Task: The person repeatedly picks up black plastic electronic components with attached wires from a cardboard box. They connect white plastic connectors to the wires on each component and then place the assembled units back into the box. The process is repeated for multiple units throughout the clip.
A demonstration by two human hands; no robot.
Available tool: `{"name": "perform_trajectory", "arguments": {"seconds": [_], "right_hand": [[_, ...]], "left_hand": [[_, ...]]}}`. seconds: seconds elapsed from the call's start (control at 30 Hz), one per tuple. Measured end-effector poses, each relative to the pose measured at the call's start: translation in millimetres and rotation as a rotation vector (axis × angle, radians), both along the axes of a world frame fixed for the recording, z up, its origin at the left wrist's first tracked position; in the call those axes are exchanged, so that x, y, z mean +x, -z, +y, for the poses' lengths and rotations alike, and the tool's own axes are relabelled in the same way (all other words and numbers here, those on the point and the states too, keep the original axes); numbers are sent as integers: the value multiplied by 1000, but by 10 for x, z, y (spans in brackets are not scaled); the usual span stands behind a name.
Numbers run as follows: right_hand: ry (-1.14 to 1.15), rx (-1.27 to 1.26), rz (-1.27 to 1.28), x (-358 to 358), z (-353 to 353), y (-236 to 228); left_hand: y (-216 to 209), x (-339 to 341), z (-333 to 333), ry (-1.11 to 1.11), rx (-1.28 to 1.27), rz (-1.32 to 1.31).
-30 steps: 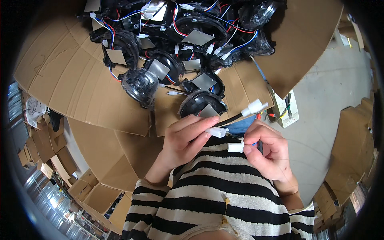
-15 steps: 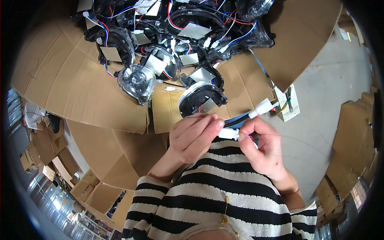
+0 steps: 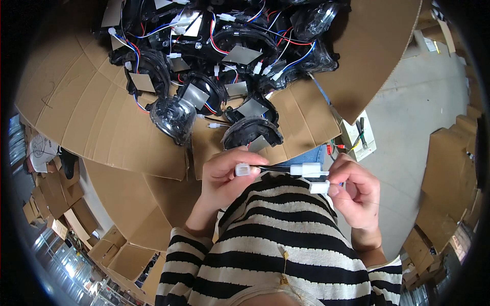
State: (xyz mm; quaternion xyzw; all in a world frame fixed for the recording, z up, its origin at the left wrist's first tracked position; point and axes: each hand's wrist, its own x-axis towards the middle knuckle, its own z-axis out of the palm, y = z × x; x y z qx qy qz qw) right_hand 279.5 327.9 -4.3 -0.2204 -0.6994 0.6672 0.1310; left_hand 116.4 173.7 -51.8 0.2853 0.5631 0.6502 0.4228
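My left hand [image 3: 224,176] pinches a small white plastic wire connector [image 3: 242,170] between thumb and fingers. From beside it, a black cable [image 3: 275,168] runs right to a larger white connector [image 3: 305,170], which sits between my hands, close to my right fingertips. My right hand [image 3: 358,191] is closed on another white connector [image 3: 320,187], just below the larger one. Whether the right fingers also touch the larger connector is unclear. Just beyond my left fingers lies a round black lamp housing [image 3: 252,133] with a grey plate on it.
Several black lamp units [image 3: 204,92] with coloured wires and white plugs are heaped on cardboard [image 3: 76,112] ahead. A clear lamp lens [image 3: 173,116] lies at the pile's near edge. At right, a white box [image 3: 360,138] with a dark-handled tool stands above the grey floor [image 3: 408,117].
My hands have moved apart. A connector shows in my left fingers, and the larger one on the black cable has swung down and left to lie between my hands.
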Motion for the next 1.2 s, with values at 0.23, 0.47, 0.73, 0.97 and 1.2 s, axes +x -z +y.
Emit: {"name": "perform_trajectory", "arguments": {"seconds": [0.23, 0.47, 0.73, 0.97, 1.2], "right_hand": [[-2, 40, 42, 12, 56, -50], [-72, 39, 8, 17, 66, -44], [-142, 386, -133, 67, -25, -51], [-176, 241, -75, 46, -39, 5], [-122, 83, -152, 112, -32, 86]], "left_hand": [[28, 27, -30, -16, 62, -15], [10, -42, -87, 79, 18, 157], [-122, -12, -206, 173, -134, 638], [-84, 61, -180, 108, -130, 631], [-50, 112, -214, 176, -78, 551]]}}
